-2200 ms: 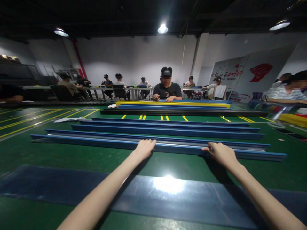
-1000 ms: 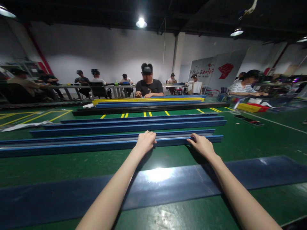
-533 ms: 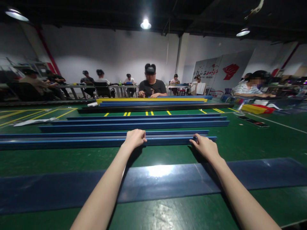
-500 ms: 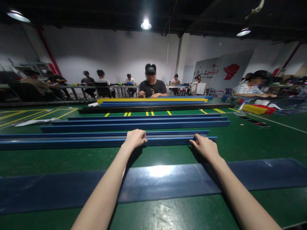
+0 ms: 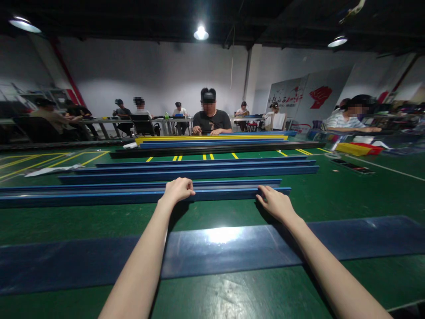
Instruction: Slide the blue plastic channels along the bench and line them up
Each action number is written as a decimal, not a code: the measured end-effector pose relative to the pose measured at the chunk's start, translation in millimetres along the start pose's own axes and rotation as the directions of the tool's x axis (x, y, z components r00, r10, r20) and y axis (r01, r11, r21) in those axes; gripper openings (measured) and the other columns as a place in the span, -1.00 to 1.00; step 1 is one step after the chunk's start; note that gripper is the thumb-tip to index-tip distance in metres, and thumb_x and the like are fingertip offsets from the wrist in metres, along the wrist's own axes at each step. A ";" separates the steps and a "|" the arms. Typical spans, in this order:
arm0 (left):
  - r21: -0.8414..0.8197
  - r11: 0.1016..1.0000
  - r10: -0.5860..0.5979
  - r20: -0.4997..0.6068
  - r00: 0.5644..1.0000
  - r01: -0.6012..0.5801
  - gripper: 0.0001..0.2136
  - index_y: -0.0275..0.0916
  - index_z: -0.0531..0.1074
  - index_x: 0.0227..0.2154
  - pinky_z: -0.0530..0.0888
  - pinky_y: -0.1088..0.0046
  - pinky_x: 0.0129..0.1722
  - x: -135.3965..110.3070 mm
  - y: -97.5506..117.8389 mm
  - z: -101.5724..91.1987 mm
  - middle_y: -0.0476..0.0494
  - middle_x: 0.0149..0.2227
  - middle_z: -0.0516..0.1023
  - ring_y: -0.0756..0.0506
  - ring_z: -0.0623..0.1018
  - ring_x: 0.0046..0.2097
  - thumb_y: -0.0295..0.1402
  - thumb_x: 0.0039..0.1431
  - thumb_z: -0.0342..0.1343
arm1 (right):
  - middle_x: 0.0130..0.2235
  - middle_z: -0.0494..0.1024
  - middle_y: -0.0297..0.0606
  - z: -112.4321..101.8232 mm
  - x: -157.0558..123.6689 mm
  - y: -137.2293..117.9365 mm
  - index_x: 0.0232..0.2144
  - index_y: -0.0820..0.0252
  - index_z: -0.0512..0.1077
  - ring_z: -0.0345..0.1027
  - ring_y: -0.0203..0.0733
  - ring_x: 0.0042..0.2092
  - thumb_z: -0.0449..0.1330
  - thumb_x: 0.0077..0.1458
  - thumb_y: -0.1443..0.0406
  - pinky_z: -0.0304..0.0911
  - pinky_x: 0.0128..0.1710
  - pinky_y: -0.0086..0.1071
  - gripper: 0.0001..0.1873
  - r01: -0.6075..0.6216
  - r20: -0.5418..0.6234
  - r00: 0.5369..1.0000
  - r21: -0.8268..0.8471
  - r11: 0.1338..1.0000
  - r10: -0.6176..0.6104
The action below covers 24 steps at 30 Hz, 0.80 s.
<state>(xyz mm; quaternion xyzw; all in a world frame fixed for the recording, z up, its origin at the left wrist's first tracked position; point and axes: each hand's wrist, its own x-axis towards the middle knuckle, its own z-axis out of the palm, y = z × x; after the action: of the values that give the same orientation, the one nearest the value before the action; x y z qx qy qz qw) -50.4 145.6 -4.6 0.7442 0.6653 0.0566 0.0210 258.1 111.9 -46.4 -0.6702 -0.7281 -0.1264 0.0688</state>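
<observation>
In the head view, a long blue channel strip (image 5: 226, 194) with raised edges lies across the green table in front of me. My left hand (image 5: 178, 189) is closed over its near edge, with the fingertips hidden behind the hand and the rim. Close to the strip's right end, my right hand (image 5: 275, 200) pinches the same near edge, fingers over the top and thumb on the front side. Between my forearms and under them stretches a flat, shiny dark-blue strip (image 5: 226, 254).
Beyond lie more blue channel strips (image 5: 199, 170), a black strip (image 5: 212, 149) and a yellow strip (image 5: 212, 139). A phone-like dark slab (image 5: 353, 166) and a yellow-and-red tray (image 5: 357, 149) are at right. A person (image 5: 210, 117) sits opposite; several others sit farther off.
The near blue channel strip has slid a little to the left, and both my hands have moved left with it. The flat strip and the farther strips look the same.
</observation>
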 end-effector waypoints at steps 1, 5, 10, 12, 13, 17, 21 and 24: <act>0.006 1.000 -0.002 0.006 1.000 0.002 -0.87 -0.12 0.43 -0.49 0.33 0.46 -0.32 -0.1 0.9 -0.5 -0.02 -0.33 0.53 -0.12 0.48 -0.23 -0.21 -0.09 0.08 | -0.11 0.43 -0.22 -0.2 0.1 0.4 -0.05 0.13 0.25 0.38 -0.12 -0.22 -0.12 0.14 0.18 0.14 -0.44 -0.38 -0.64 0.002 0.000 1.000 0.000 1.000 -0.002; 0.035 0.999 -0.014 0.023 1.000 0.013 -0.87 -0.12 0.43 -0.48 0.34 0.42 -0.31 -1.3 4.8 -3.4 -0.06 -0.31 0.53 -0.15 0.48 -0.21 -0.22 -0.08 0.08 | -0.12 0.44 -0.24 -1.2 0.7 2.8 -0.05 0.13 0.26 0.38 -0.12 -0.22 -0.12 0.14 0.18 0.14 -0.43 -0.37 -0.63 0.008 0.004 1.000 0.007 1.000 -0.008; 0.072 0.997 -0.018 0.042 0.999 0.015 -0.86 -0.15 0.44 -0.45 0.35 0.40 -0.30 -2.5 7.9 -7.6 -0.11 -0.28 0.52 -0.17 0.48 -0.21 -0.23 -0.06 0.08 | -0.08 0.43 -0.20 -0.5 1.3 4.2 -0.02 0.15 0.23 0.37 -0.11 -0.19 -0.12 0.14 0.18 0.16 -0.40 -0.37 -0.61 -0.004 0.002 1.000 0.022 1.000 0.004; 0.063 0.998 -0.008 0.056 0.998 0.005 -0.85 -0.15 0.45 -0.43 0.35 0.42 -0.31 -1.6 10.8 -7.6 -0.12 -0.28 0.52 -0.16 0.48 -0.21 -0.24 -0.06 0.09 | -0.07 0.42 -0.19 -0.1 1.6 5.3 -0.02 0.16 0.22 0.37 -0.11 -0.19 -0.11 0.13 0.18 0.16 -0.39 -0.36 -0.61 -0.024 -0.002 1.000 0.024 0.999 0.024; 0.037 0.999 0.013 0.063 0.998 -0.015 -0.85 -0.16 0.45 -0.43 0.36 0.44 -0.32 -0.8 13.2 -7.0 -0.11 -0.28 0.52 -0.15 0.48 -0.21 -0.23 -0.06 0.09 | -0.07 0.43 -0.19 -0.2 1.9 6.3 -0.03 0.16 0.23 0.37 -0.10 -0.19 -0.11 0.13 0.18 0.16 -0.39 -0.36 -0.61 -0.038 -0.005 0.999 0.025 0.999 0.038; -0.112 0.976 0.191 0.011 0.982 -0.188 -0.84 -0.16 0.44 -0.38 0.36 0.49 -0.32 2.4 30.9 -0.2 -0.07 -0.28 0.52 -0.10 0.47 -0.21 -0.25 -0.02 0.07 | -0.14 0.46 -0.24 -4.3 2.8 12.9 -0.12 0.10 0.31 0.37 -0.11 -0.21 -0.10 0.12 0.17 0.15 -0.40 -0.38 -0.66 -0.121 -0.007 0.993 0.030 0.992 0.121; -0.115 0.932 0.334 -0.097 0.938 -0.344 -0.83 -0.20 0.43 -0.32 0.36 0.45 -0.22 1.0 53.7 10.6 -0.10 -0.25 0.49 -0.10 0.46 -0.20 -0.30 0.04 0.02 | -0.20 0.49 -0.28 -9.2 2.7 22.4 -0.16 0.05 0.34 0.38 -0.12 -0.23 -0.09 0.11 0.15 0.13 -0.42 -0.40 -0.69 -0.211 -0.003 0.977 0.038 0.977 0.211; -0.122 0.902 0.393 -0.173 0.903 -0.415 -0.81 -0.22 0.41 -0.26 0.34 0.42 -0.16 -1.0 64.6 19.4 -0.12 -0.22 0.47 -0.09 0.45 -0.18 -0.34 0.08 -0.03 | -0.19 0.49 -0.26 -7.1 2.8 31.0 -0.11 0.05 0.30 0.38 -0.09 -0.24 -0.07 0.11 0.14 0.11 -0.43 -0.39 -0.67 -0.243 -0.018 0.970 0.022 0.970 0.244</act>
<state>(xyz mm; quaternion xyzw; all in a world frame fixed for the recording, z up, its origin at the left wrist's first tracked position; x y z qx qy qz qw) 15.5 138.1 -17.0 0.8561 0.4895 0.1650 0.0188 288.1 114.8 -36.1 -0.7525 -0.6408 -0.1167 0.0978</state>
